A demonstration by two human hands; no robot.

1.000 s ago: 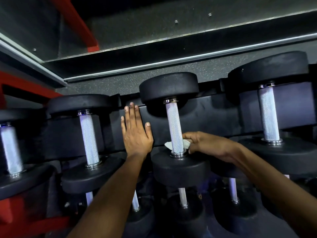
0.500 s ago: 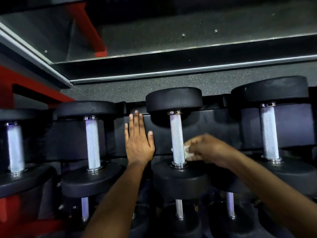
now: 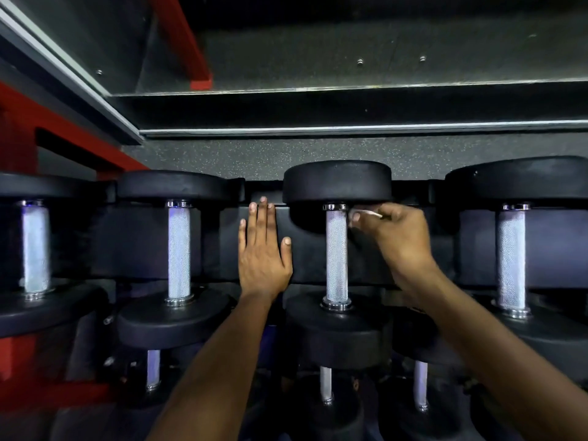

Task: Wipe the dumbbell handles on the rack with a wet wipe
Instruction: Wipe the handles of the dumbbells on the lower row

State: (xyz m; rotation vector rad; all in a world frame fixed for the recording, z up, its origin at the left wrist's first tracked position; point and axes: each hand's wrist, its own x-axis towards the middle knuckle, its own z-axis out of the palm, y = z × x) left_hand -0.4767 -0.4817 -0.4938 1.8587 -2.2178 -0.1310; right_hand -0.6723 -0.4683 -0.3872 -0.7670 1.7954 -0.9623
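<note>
Head view. Rack, black, carries a row of dumbbells in its top tier, more in the tier below. Right hand, fingers curled, pinches a white wet wipe at the top end of the center knurled dumbbell handle, at its 1 o'clock. Left hand lies flat, fingers straight, on the rack at the handle's 9 o'clock, holding nothing.

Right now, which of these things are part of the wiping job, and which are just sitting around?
Part of the job:
- wet wipe, pinched in the right hand
- knurled handle being wiped
- other top-row handles
- left hand, flat on the rack panel

Just there:
- red frame
- speckled floor
</note>
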